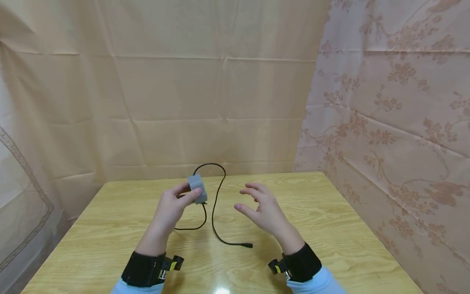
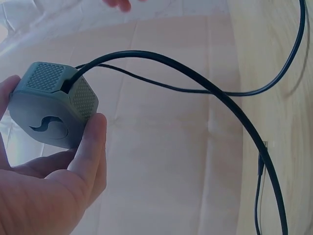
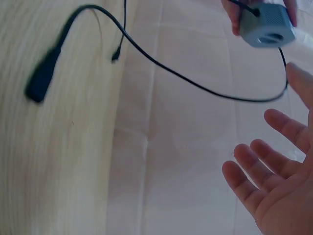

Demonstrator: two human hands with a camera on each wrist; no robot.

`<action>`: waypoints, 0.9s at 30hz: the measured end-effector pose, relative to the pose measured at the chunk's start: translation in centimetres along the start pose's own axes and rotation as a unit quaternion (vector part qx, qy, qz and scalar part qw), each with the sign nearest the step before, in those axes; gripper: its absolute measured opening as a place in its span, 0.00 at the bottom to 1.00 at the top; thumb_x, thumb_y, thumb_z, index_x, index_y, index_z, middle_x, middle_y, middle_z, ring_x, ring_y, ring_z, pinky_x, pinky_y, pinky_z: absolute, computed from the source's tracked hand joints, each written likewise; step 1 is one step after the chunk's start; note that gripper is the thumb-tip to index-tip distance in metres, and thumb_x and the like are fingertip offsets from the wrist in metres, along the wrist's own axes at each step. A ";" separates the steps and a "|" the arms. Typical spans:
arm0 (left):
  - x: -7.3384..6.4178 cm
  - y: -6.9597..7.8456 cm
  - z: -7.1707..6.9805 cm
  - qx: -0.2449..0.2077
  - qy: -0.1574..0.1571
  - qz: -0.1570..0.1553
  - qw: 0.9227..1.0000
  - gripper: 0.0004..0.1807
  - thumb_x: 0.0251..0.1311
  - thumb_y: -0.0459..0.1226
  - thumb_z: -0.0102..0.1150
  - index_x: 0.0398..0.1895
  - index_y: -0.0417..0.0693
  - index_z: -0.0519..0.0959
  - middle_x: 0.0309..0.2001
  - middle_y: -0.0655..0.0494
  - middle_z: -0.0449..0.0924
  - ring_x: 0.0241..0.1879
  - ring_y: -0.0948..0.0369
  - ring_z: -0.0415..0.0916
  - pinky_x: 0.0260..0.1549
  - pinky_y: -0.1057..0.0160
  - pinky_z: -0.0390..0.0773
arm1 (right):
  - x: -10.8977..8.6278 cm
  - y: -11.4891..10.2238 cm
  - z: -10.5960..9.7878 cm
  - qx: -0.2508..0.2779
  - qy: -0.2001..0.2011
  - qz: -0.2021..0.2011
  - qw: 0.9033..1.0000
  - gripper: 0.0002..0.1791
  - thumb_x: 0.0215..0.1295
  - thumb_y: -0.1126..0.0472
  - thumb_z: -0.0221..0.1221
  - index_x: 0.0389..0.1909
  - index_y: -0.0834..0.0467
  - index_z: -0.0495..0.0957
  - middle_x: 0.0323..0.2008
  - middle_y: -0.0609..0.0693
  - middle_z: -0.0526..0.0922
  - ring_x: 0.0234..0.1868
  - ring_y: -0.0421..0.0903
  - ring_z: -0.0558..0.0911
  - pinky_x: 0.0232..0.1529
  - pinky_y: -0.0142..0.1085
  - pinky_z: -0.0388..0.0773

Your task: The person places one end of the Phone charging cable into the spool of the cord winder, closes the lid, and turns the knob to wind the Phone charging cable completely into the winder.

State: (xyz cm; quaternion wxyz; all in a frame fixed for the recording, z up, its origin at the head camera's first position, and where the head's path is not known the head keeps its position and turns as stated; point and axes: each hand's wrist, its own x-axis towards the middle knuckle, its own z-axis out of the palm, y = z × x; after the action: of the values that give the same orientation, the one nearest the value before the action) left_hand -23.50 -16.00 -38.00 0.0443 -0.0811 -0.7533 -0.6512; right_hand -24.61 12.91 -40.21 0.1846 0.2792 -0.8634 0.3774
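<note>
A small grey-blue block with chamfered edges is pinched between the thumb and fingers of my left hand, raised above the table. The left wrist view shows textured sides and a curved mark on the block. Black cable comes out of it at both ends. One length loops up and then down to a black plug low between the hands. The other runs behind my left wrist; a small thin connector shows in the right wrist view. My right hand hovers to the right, fingers spread and slightly bent, touching nothing.
The light wood-grain table spreads under both hands. A beige curtain hangs behind its far edge, a floral-patterned curtain along the right side. Black bands with small cameras circle both wrists.
</note>
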 end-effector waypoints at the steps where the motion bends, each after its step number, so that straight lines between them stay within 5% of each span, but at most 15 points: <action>1: 0.0 0.0 0.1 -0.005 -0.001 -0.001 1.000 0.37 0.65 0.51 0.68 0.71 0.39 0.71 0.61 0.41 0.77 0.60 0.47 0.75 0.63 0.42 0.68 | 0.1 -0.1 0.3 0.005 -0.007 0.004 1.000 0.25 0.64 0.46 0.70 0.58 0.54 0.82 0.67 0.53 0.73 0.66 0.55 0.72 0.56 0.52 0.77; 6: 0.0 0.1 0.8 -0.030 -0.012 0.005 0.999 0.35 0.67 0.47 0.67 0.70 0.35 0.70 0.61 0.38 0.76 0.59 0.46 0.76 0.63 0.45 0.70 | 0.4 -0.8 2.0 0.019 -0.035 0.020 0.999 0.29 0.61 0.41 0.71 0.58 0.52 0.82 0.72 0.55 0.67 0.72 0.61 0.65 0.64 0.64 0.66; 11: 0.0 0.0 1.2 -0.035 -0.021 0.006 0.999 0.34 0.67 0.46 0.67 0.69 0.34 0.71 0.61 0.38 0.76 0.59 0.46 0.75 0.63 0.44 0.71 | 0.5 -1.3 3.4 0.028 -0.054 0.029 0.998 0.29 0.59 0.37 0.70 0.56 0.49 0.83 0.73 0.54 0.67 0.71 0.60 0.66 0.62 0.62 0.69; 20: 0.0 -0.3 1.6 -0.050 -0.034 0.001 0.998 0.33 0.67 0.45 0.67 0.69 0.36 0.72 0.59 0.40 0.76 0.58 0.48 0.76 0.62 0.45 0.71 | 0.8 -2.1 5.3 0.026 -0.106 -0.002 0.994 0.19 0.64 0.42 0.68 0.44 0.52 0.88 0.44 0.42 0.86 0.47 0.42 0.83 0.48 0.41 0.81; 27: 0.0 -0.2 1.7 -0.036 -0.029 0.006 0.999 0.32 0.66 0.44 0.67 0.69 0.38 0.72 0.59 0.40 0.76 0.56 0.48 0.76 0.60 0.46 0.73 | 0.9 -2.8 6.0 -0.003 -0.087 -0.038 0.996 0.04 0.68 0.58 0.66 0.36 0.52 0.88 0.38 0.42 0.86 0.44 0.43 0.82 0.49 0.42 0.80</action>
State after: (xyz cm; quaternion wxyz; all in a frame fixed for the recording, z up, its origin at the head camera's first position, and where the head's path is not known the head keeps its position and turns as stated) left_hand -23.46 -14.31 -38.45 0.0230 -0.1058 -0.7296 -0.6753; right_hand -24.18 6.48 -42.12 0.1244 0.3427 -0.8663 0.3416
